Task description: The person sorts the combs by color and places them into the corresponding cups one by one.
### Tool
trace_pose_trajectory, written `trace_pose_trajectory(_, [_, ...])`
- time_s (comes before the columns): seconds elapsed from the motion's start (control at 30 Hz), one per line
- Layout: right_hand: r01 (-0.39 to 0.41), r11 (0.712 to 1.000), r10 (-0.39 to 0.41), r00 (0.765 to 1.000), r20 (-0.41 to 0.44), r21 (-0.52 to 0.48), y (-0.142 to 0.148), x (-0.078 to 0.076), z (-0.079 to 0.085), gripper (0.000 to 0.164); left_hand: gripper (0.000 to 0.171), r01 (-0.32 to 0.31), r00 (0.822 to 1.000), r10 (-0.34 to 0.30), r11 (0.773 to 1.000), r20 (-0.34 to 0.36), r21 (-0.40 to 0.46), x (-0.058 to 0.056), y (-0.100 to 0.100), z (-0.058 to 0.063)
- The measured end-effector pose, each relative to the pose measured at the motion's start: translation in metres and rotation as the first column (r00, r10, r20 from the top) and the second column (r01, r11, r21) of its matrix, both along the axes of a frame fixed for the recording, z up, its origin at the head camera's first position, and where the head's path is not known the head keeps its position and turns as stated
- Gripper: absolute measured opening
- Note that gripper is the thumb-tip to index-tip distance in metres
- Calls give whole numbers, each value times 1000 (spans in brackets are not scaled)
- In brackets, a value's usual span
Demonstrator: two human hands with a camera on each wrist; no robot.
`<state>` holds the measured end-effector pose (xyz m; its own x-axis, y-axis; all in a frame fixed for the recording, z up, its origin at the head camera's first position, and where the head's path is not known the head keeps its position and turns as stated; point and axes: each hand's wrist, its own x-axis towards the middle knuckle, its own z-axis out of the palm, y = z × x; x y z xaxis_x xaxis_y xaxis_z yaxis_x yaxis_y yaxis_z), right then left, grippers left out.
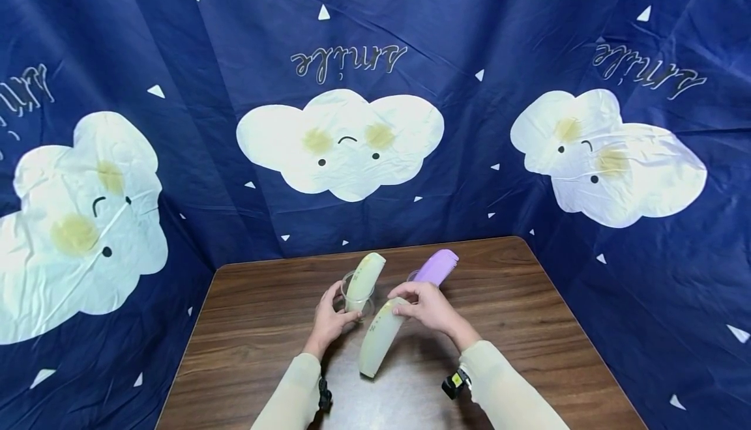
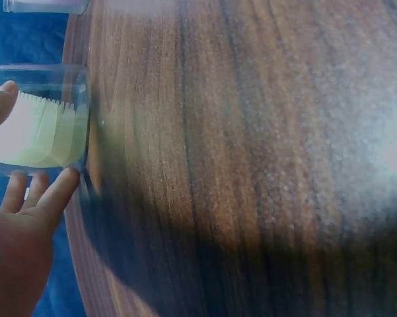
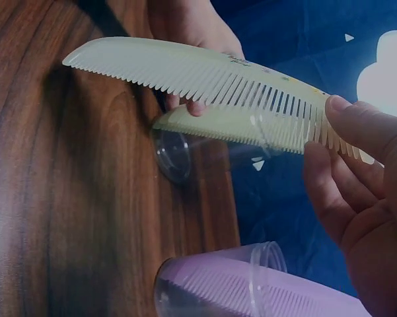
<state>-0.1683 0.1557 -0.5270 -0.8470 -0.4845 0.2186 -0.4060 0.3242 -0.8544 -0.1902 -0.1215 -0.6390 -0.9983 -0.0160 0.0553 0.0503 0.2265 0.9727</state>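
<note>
My left hand [image 1: 330, 318] grips a clear plastic cup [image 3: 172, 157] that stands near the back of the table. Inside that cup leans a pale green comb [image 1: 366, 273], its upper end sticking out past the rim. My right hand [image 1: 431, 306] pinches the end of a second pale green comb [image 1: 380, 340] between thumb and fingers. This comb slants down toward the front, its teeth [image 3: 218, 89] showing in the right wrist view, where it overlaps the comb in the cup. Small printed marks run along its back.
To the right, partly behind my right hand, a purple comb [image 1: 437, 267] leans in another clear cup [image 3: 259, 257]. The brown wood-grain table [image 1: 246, 326] ends close behind both cups. Beyond it hangs a dark blue curtain [image 1: 481, 208] with white clouds.
</note>
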Motion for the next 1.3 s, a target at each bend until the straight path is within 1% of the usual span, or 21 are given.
trace_pose_trajectory(0.27, [21,999,-21,1000,4,-26,-6,2,13,27,92,-3,1000,3,1000,8,3,0,-1,-1])
trace_pose_trajectory(0.33, [27,999,-27,1000,6,-41,-9,4,22,26,92,1,1000,-1,1000,7,-3,0,-1,-2])
trace_pose_trajectory(0.37, [22,998,-22,1000,3,-54,-10,4,23,25,92,3,1000,-3,1000,8,-7,0,-2,-2])
trace_pose_trajectory(0.53, [41,994,-37,999,39,-102,-14,14,47,24,92,6,1000,-6,1000,11,-19,0,-3,-1])
trace_pose_trajectory(0.57, [47,994,-43,998,38,-100,-14,14,48,24,91,5,1000,-4,1000,12,-20,-1,-3,-1])
trace_pose_trajectory(0.6, [60,994,-56,998,43,-95,-15,16,53,24,90,3,1000,-3,1000,10,-19,-1,-3,-1])
trace_pose_trajectory(0.77, [81,992,-82,997,-7,-101,-15,15,58,25,85,3,1000,-3,1000,0,-30,-2,-3,-2])
trace_pose_trajectory(1.07, [95,988,-102,993,-54,-119,-13,11,66,24,85,8,1000,-8,999,6,-34,-3,-3,-2])
trace_pose_trajectory(1.17, [105,986,-113,992,-57,-131,-14,9,67,23,84,1,1000,-1,999,12,-34,-3,-3,-1])
trace_pose_trajectory(1.3, [138,978,-148,988,-49,-158,-15,8,69,23,84,5,1000,-5,1000,16,-21,-3,-3,-2])
